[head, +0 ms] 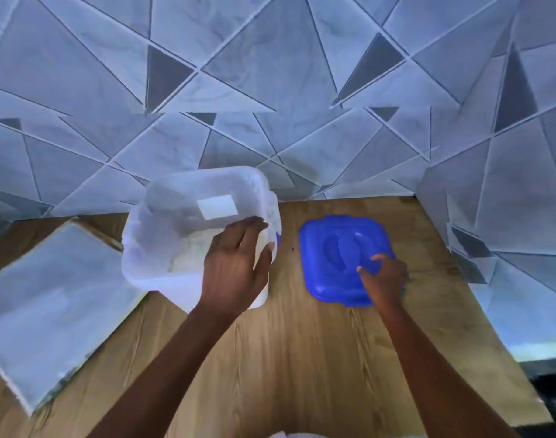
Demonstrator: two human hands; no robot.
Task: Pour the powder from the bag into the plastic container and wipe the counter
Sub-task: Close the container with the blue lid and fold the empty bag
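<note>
The translucent white square plastic container (188, 235) stands on the wood-grain counter (302, 349), close to the tiled wall at roughly ten o'clock from the centre of the worktop. It is uncovered and tilted slightly toward the camera. A pale layer of powder (188, 251) lies across its floor, and a white rectangular label (217, 206) shows on its far wall.

The person's left hand (235, 263) grasps the container at its near right corner — fingers curled over the rim, thumb pressed against the outer wall.

The blue square plastic lid (339, 257) lies flat on the counter at about two o'clock, just beside the container but not touching it. A recessed grip is moulded into its middle.

The right hand (385, 275) rests on the lid's near right quarter. Its fingers are curled and press down on the blue surface near the central recess; whether they actually pinch a part of the lid cannot be told from this view.

A large pale marbled slab (52, 298) lies flat on the counter at nine o'clock, its corner just beside the container's base.

The wall tiles (270, 90) — grey-blue with a pattern of triangles — run behind the counter and turn along its right side.

The bag is not identifiable in this view.
</note>
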